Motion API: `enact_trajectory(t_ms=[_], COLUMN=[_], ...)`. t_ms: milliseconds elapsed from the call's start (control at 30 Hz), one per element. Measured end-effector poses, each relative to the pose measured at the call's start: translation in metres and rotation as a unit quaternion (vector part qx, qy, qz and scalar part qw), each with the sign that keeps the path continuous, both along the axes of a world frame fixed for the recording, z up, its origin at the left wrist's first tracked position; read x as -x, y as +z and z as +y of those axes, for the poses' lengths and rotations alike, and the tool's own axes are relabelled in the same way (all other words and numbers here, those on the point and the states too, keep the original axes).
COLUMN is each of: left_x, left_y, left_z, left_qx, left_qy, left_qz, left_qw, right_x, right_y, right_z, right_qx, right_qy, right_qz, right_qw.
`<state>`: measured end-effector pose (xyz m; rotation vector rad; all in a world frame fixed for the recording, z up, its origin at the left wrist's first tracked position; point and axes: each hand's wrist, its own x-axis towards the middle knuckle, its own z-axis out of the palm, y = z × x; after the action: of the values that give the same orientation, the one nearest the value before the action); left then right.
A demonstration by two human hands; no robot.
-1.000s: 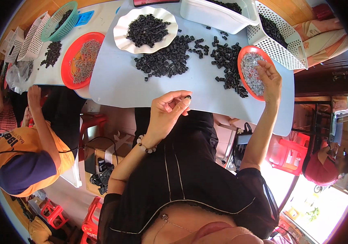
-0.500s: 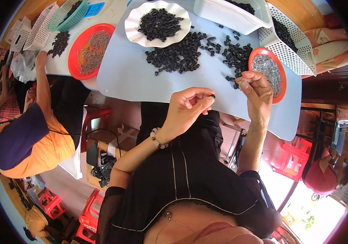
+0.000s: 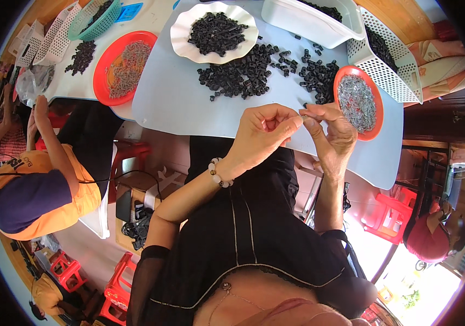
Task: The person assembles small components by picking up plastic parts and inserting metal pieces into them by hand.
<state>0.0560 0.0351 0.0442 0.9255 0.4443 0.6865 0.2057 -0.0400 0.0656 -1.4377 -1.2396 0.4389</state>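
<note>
In front of the table's near edge, my left hand (image 3: 265,136) and my right hand (image 3: 335,138) meet at their fingertips. The left fingers are closed in a pinch on a small black plastic part, which they now almost entirely hide. My right thumb and forefinger pinch a tiny shiny metal piece (image 3: 304,116) against the left fingertips. Beyond the hands lie a heap of short black plastic parts (image 3: 238,73) and a smaller heap (image 3: 319,76). Beside the right hand is an orange-red plate (image 3: 379,111) of small silvery metal pieces (image 3: 356,100).
On the pale blue table (image 3: 172,103), a scalloped white plate (image 3: 180,44) holds black parts. A white bin (image 3: 303,26) and perforated white basket (image 3: 404,81) stand at the far right. Left are another red plate (image 3: 100,81), a green basket (image 3: 104,20) and a co-worker in orange (image 3: 83,206).
My right hand has moved left and a little down, and my left hand slightly right and up, so their fingertips now meet. The co-worker's arm on the left has shifted.
</note>
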Motion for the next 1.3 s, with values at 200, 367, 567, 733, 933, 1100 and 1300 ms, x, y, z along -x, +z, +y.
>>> enact_trajectory(t_ms=[200,367,567,733,933,1100,1300], left_x=[0.0,0.0,0.003,0.005,0.001,0.006,0.007], left_y=[-0.002,-0.003,-0.002,-0.002,-0.009,-0.006,-0.011], left_z=[-0.002,-0.004,-0.004,0.0,-0.005,-0.007,-0.004], left_qx=[-0.03,-0.133,-0.191,0.001,-0.192,-0.408,-0.514], left_qy=[0.024,0.072,0.085,-0.035,0.102,0.176,0.205], left_qz=[0.008,0.065,0.086,0.046,0.089,0.122,0.153], left_qw=[0.999,0.986,0.974,0.998,0.972,0.887,0.819], right_x=[-0.001,-0.006,-0.007,-0.008,-0.003,-0.001,0.005], right_y=[0.002,-0.004,-0.008,-0.009,-0.005,-0.008,-0.011], right_z=[-0.002,-0.002,0.0,0.0,0.0,0.0,0.001], right_qx=[0.045,0.062,0.076,0.081,0.116,0.139,0.152], right_qy=[0.02,0.049,0.05,0.062,0.069,0.068,0.066], right_qz=[0.077,0.113,0.063,-0.001,0.134,0.154,0.145], right_qw=[0.996,0.99,0.994,0.995,0.982,0.976,0.975])
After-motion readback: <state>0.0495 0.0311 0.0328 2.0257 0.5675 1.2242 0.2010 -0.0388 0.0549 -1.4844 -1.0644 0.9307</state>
